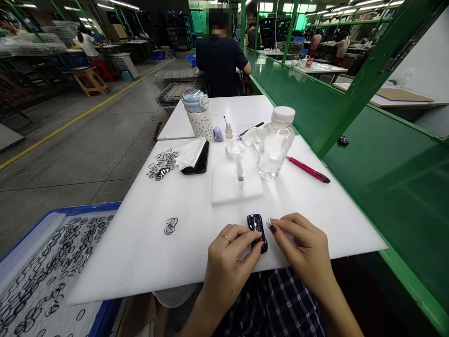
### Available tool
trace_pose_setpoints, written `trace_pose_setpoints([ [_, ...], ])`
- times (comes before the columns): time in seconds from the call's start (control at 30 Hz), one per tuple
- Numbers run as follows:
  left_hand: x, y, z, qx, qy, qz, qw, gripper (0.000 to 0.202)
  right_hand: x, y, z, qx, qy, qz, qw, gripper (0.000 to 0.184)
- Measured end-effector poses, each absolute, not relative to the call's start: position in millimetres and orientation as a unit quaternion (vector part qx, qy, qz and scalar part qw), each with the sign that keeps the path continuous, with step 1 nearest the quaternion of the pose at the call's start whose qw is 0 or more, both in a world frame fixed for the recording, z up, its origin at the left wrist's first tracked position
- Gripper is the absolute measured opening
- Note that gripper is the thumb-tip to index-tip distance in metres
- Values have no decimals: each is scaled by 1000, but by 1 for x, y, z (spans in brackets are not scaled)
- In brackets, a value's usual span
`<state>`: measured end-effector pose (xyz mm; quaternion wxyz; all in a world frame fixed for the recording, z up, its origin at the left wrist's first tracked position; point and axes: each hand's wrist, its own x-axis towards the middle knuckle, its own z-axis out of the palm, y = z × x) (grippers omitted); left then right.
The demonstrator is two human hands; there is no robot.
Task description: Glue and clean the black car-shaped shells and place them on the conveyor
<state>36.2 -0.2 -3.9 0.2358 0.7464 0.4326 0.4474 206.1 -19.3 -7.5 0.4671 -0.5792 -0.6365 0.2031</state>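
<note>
Left of the clear bottle [275, 152], the tumbler [201, 124] is cream with grey dots, its lid [192, 97] pale blue. Right of it, the pen-like tool [307, 169] is red and black. Nearer than the bottle, the glossy piece [255, 223] looks blue-black, though partly covered; the pad [268, 222] is white.

Ceiling tubes [121, 4]: give you white light from above
Tabletop [140, 252]: looks bright to you
Bottle [275, 147]: shows you glare
Edges: your view stretches
</note>
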Motion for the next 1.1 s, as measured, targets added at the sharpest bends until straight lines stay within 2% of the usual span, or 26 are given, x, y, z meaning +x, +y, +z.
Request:
trace_pose_setpoints([
  [0.2,35,1,-5,766,445,396,243,13,211,-16,-4,-562,-667,275,404,20],
  [0.47,30,6,0,706,490,390,330,27,214,-15,-2,-564,-673,271,395,15],
  [1.1,29,6,-2,720,494,363,324,28,213,-14,-3,-580,-662,289,378,11],
])
